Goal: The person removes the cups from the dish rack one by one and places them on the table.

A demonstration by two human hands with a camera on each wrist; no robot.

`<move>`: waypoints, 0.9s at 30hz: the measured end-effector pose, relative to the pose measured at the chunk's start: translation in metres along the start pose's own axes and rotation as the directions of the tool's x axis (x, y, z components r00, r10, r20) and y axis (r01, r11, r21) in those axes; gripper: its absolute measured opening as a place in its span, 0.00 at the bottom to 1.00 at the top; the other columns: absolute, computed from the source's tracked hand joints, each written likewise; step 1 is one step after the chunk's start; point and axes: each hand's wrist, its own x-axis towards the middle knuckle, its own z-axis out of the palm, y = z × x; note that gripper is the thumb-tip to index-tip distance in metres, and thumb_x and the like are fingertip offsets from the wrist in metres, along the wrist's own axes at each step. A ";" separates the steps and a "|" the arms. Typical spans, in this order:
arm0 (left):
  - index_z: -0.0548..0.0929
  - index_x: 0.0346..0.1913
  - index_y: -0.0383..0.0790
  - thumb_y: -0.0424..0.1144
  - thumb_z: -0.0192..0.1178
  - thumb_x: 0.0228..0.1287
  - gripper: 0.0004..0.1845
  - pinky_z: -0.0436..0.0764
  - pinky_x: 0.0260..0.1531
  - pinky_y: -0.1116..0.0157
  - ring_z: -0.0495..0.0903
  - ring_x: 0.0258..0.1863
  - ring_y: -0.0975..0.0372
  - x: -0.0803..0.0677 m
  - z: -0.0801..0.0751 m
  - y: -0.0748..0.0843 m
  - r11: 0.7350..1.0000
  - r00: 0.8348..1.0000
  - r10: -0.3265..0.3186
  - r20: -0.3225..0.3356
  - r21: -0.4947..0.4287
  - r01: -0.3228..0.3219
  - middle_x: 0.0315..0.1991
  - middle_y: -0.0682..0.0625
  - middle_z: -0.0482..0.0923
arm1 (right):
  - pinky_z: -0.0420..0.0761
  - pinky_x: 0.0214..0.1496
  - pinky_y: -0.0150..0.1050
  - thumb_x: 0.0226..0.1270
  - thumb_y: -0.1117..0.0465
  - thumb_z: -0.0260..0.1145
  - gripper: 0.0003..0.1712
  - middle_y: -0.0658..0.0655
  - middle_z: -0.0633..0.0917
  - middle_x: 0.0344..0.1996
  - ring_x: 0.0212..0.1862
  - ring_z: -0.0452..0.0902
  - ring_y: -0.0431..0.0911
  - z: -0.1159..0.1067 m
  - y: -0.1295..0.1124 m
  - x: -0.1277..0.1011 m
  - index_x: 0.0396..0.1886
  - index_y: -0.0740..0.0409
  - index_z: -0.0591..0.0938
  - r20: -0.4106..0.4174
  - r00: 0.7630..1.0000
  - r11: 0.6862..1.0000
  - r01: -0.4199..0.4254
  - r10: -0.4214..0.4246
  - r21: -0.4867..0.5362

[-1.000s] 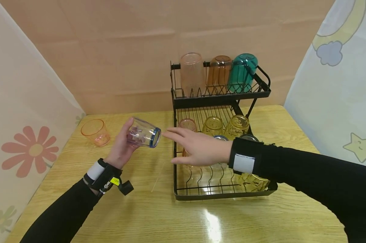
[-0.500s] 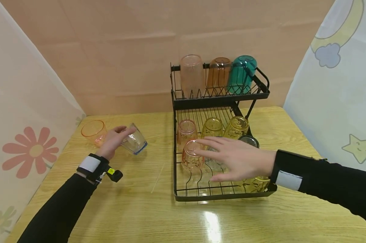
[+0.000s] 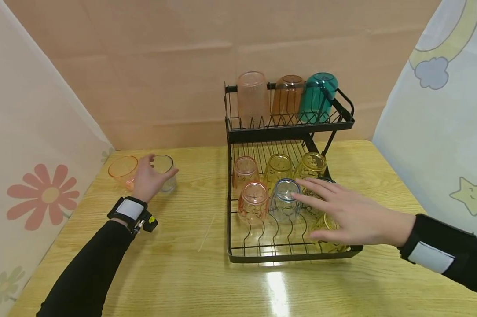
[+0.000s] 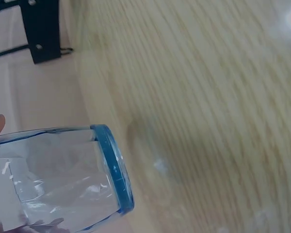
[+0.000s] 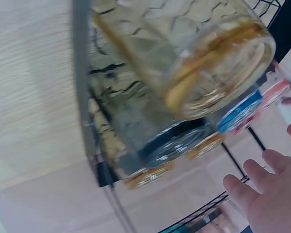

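Observation:
My left hand holds a clear glass at the table's left, with the thumb and fingers on either side of it. The glass stands mouth up. Its thick blue base faces the wood in the left wrist view, close over the surface. Right beside the hand is an orange-tinted glass, partly hidden by it. My right hand is spread over the front right of the black dish rack, fingers apart and holding nothing. Beneath it a yellow glass is partly covered.
Upside-down glasses fill the lower tier: a blue-rimmed one, a pink one and several others. On the upper tier stand a tall pink glass, a brown glass and a teal glass. Cloth walls enclose the table.
The left hand has moved left and turned the clear glass from tilted to upright beside the orange one. The right hand has drawn back rightward from near the glass, across the rack.

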 end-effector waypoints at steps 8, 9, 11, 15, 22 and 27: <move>0.57 0.70 0.27 0.54 0.68 0.58 0.49 0.71 0.50 0.45 0.69 0.54 0.39 0.009 0.004 -0.012 0.998 0.996 -0.062 -0.064 0.023 0.063 0.62 0.30 0.60 | 0.61 0.64 0.61 0.61 0.38 0.67 0.50 0.54 0.50 0.77 0.72 0.52 0.60 -0.001 0.011 -0.018 0.78 0.43 0.56 -0.084 0.994 0.998 -0.066 0.065 -0.003; 0.57 0.70 0.27 0.54 0.68 0.58 0.49 0.71 0.50 0.45 0.69 0.53 0.39 0.010 0.004 -0.012 0.998 0.996 -0.061 -0.069 0.022 0.063 0.62 0.30 0.60 | 0.62 0.63 0.61 0.60 0.39 0.68 0.50 0.54 0.50 0.77 0.72 0.52 0.59 0.000 0.012 -0.021 0.77 0.43 0.56 -0.096 0.993 0.997 -0.073 0.072 -0.003; 0.57 0.70 0.27 0.54 0.68 0.58 0.48 0.71 0.49 0.45 0.69 0.52 0.39 0.011 0.004 -0.013 0.998 0.995 -0.060 -0.075 0.029 0.062 0.62 0.30 0.61 | 0.63 0.63 0.61 0.59 0.39 0.69 0.50 0.54 0.52 0.76 0.72 0.53 0.58 0.001 0.014 -0.026 0.77 0.42 0.57 -0.114 0.989 0.995 -0.095 0.095 0.004; 0.57 0.70 0.27 0.54 0.68 0.58 0.48 0.71 0.49 0.45 0.69 0.52 0.39 0.013 0.005 -0.014 0.997 0.995 -0.061 -0.082 0.036 0.064 0.61 0.30 0.61 | 0.64 0.61 0.62 0.58 0.41 0.71 0.49 0.54 0.53 0.76 0.71 0.54 0.58 0.005 0.017 -0.035 0.76 0.43 0.59 -0.130 0.982 0.990 -0.134 0.138 0.036; 0.57 0.70 0.25 0.56 0.67 0.58 0.50 0.70 0.49 0.45 0.67 0.53 0.39 0.014 0.005 -0.016 0.995 0.995 -0.053 -0.083 0.074 0.059 0.60 0.29 0.62 | 0.65 0.60 0.61 0.57 0.43 0.72 0.49 0.54 0.55 0.75 0.71 0.54 0.57 0.009 0.019 -0.048 0.76 0.43 0.60 -0.137 0.967 0.975 -0.204 0.214 0.082; 0.56 0.70 0.25 0.59 0.65 0.58 0.51 0.71 0.46 0.45 0.67 0.53 0.38 0.015 0.007 -0.019 0.991 0.996 -0.054 -0.066 0.117 0.061 0.60 0.28 0.61 | 0.60 0.67 0.55 0.57 0.44 0.73 0.50 0.54 0.55 0.75 0.71 0.54 0.56 0.011 0.021 -0.052 0.76 0.44 0.60 -0.145 0.962 0.970 -0.220 0.233 0.099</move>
